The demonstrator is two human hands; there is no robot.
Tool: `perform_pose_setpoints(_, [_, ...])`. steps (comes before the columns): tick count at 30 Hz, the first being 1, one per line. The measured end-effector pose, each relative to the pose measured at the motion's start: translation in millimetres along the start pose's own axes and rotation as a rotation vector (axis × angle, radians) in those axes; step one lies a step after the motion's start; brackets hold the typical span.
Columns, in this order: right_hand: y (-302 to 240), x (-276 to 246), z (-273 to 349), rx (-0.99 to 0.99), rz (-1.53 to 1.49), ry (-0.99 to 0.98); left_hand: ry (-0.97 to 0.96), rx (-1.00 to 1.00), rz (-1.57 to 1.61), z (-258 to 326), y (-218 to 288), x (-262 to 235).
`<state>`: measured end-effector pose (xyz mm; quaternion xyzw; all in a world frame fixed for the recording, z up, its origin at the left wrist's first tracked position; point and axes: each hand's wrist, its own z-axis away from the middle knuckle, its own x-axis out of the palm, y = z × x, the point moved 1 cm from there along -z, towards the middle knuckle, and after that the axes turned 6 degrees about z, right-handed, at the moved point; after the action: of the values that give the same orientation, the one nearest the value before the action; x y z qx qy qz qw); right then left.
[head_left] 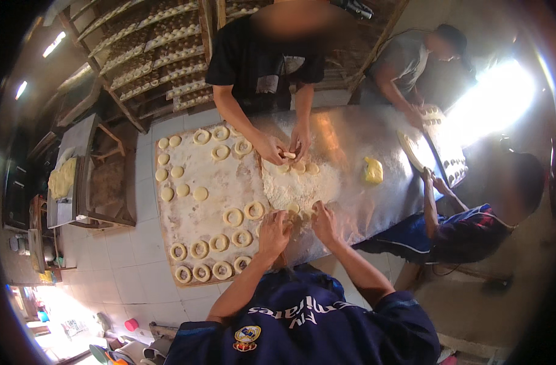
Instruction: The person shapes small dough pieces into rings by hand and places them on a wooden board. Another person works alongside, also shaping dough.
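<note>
- Head view, nearest first: the left hand (273, 234) and the right hand (324, 222) sit side by side at the near edge of the counter (351, 140), both curled down onto a small dough piece (294, 210) between them. The left is closed over it; the right presses with bent fingers, though how tightly either grips I cannot tell.
- Dough piece: it looks soft, light and a little sticky, so it would dent or tear under a hard pinch. My judgement is that it is best taken gently by its outer edge with floured fingertips.
- Just past the hands lies a flour heap (296, 185), mid-counter.
- Toward the left end lies a floured board (196, 176) carrying dough rings (234, 216) in rows near the hands, and flat rounds (182, 190) further back.
- A yellow lump (373, 170) sits toward the right end.
- At the far edge, another person's hands (285, 148) shape a piece over the flour.
- Two more people work at the right end, beside a tray (443, 146).
- Beyond, racks (150, 48) hold filled trays.
</note>
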<state>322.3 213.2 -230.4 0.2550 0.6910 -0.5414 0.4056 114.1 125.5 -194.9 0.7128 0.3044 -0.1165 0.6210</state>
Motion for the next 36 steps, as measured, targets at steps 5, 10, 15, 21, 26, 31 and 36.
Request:
perform_pose_setpoints(5, [-9,22,-10,0.358,-0.639,-0.08,-0.087,-0.48,0.669,-21,9,37])
perform_pose_setpoints(10, [-57,-28,-16,0.349,-0.905,-0.085,0.125,-0.465,1.108,-21,6,67])
perform_pose_setpoints(15, [-6,-19,-41,0.192,-0.818,-0.069,0.255,-0.245,0.795,-33,54,78])
perform_pose_setpoints(21, [-9,-51,-47,0.35,-1.192,-0.281,0.091,-0.342,1.329,-55,79,78])
perform_pose_setpoints(26, [-52,-84,-56,0.474,-1.328,-0.245,0.303,-0.428,1.397,-47,79,78])
perform_pose_setpoints(31, [-53,-41,-23,0.573,-1.496,-0.538,0.235,-0.225,-0.11,-45,66,55])
perform_pose_setpoints(36, [-78,-26,-26,0.608,-1.463,-0.434,0.469,-0.75,1.007,-20,39,43])
